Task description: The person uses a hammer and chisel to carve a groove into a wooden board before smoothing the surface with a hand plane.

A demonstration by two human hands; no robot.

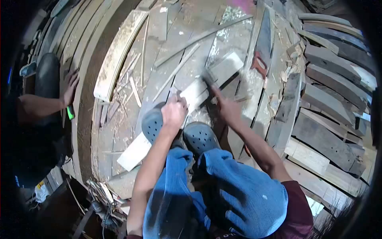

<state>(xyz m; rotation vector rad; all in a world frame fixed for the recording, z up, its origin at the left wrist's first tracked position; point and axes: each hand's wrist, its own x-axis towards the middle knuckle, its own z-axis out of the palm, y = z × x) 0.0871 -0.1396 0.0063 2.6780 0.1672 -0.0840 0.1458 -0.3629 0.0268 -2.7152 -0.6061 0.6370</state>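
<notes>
A pale wooden plank (229,65) lies slantwise on the boards, passing beneath my grey clogs (202,135). My left hand (174,112) is a fist close over the plank; a small tip shows at its top, but what it grips is too hidden to name. In my right hand (229,109) is a hammer (208,78), its dark head blurred by motion above the plank, to the right of my left hand.
A handsaw (262,51) with a red handle lies to the right. Wood strips (179,69) and shavings litter the boards. Timber pieces (332,135) are stacked at right. A long thick beam (88,79) runs at left, where another person's hand (71,85) rests beside it.
</notes>
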